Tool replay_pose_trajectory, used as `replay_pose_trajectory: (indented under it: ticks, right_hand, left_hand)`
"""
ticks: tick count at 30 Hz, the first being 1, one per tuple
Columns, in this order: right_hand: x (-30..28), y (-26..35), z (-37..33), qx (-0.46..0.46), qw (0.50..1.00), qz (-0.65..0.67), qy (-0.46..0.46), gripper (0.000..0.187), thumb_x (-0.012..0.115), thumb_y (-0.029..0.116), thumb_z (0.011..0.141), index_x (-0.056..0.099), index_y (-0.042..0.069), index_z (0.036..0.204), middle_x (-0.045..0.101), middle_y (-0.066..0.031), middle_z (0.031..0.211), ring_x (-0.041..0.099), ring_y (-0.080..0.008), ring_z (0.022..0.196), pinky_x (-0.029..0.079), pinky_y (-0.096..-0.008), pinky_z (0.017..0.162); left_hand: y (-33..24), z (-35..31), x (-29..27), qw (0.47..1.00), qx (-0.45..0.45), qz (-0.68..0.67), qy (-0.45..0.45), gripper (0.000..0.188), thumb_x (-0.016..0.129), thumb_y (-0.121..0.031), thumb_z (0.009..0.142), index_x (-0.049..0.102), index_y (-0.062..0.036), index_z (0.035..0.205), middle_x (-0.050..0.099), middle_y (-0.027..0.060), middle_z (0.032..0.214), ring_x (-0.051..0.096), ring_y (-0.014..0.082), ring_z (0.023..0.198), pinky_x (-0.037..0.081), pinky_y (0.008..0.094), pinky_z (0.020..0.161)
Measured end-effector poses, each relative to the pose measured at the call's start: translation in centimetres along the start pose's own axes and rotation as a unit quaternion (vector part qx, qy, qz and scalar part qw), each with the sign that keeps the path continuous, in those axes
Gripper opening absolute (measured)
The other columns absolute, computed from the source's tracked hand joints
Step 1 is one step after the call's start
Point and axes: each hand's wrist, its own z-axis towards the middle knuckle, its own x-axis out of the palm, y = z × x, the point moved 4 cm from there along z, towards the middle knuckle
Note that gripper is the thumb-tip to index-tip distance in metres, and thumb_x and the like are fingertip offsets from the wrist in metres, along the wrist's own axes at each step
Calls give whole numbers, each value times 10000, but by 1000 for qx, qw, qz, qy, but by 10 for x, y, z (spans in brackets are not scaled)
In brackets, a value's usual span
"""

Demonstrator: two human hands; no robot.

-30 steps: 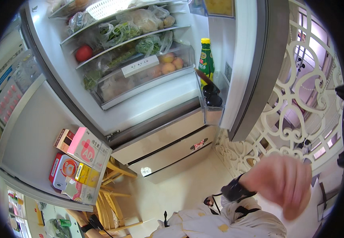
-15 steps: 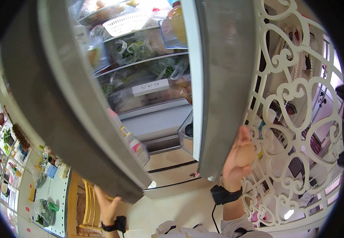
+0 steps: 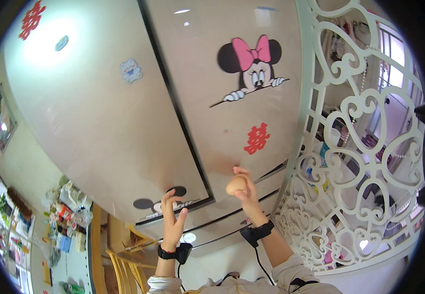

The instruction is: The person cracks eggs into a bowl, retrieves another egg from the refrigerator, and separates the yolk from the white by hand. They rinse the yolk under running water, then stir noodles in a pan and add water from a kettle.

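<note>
Two metallic refrigerator doors rise in front of me, the left door (image 3: 100, 117) and the right door (image 3: 193, 44), with a dark vertical gap between them. My right hand (image 3: 248, 196) holds a light brown egg (image 3: 235, 185) with the fingers curled round it, close to the lower part of the right door. Beside the lower left door is my left hand (image 3: 173, 219), its thumb and fingers apart and nothing in it. Part of a cartoon mouse sticker (image 3: 146, 205) shows behind those fingers. Dark bands with cords circle both wrists.
A white scrollwork screen (image 3: 357, 117) stands close on the right. At the lower left are a wooden chair (image 3: 126, 267) and a table (image 3: 70, 267) carrying bags and small goods. Drawers (image 3: 222, 223) sit below the doors.
Both refrigerator doors have swung from open to closed, hiding the shelves. My hands have come inward from the door edges, and the egg has stayed in my right hand.
</note>
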Motion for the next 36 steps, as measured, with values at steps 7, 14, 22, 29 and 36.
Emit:
replay_pose_trajectory:
  ticks: [7,14,22,29,36]
  right_hand:
    - [-19,11,-15,-4,997,-1,-74,506,704,45,766,460,22,1208,433,-94,1280,426,-173,1200,376,-340,997]
    - [-125,192,-126,-77,967,-56,-237,546,742,-19,718,480,39,1194,562,-98,1140,551,-185,1082,451,-329,925]
    - [-249,378,-334,-124,749,-508,-406,504,734,-36,639,546,75,1094,596,-125,1171,582,-221,1076,489,-321,876]
    - [-348,563,-503,-60,595,-590,-543,541,717,25,649,574,65,1170,584,-148,1187,565,-283,1081,453,-364,914]
    - [-501,644,-567,-64,666,-521,-530,351,745,59,703,674,46,1046,597,-98,1073,576,-221,972,457,-310,833]
  left_hand:
    - [-5,-2,63,979,-20,-162,120,311,575,-138,854,499,-37,1138,473,139,1240,447,246,1171,362,356,984]
    - [-127,-60,235,809,-48,-390,436,331,600,-80,838,482,-7,1139,529,107,1134,520,204,1099,364,359,998]
    - [-333,-247,431,540,-111,-544,633,583,664,-330,861,392,-9,1264,521,94,1188,523,220,1132,412,370,978]
    - [-516,-434,559,391,-192,-550,713,572,675,-330,851,409,-22,1253,551,117,1157,606,235,1012,507,388,893]
    - [-603,-498,708,376,-176,-540,732,524,734,-67,773,475,-22,1225,571,112,1154,572,211,1072,497,351,898]
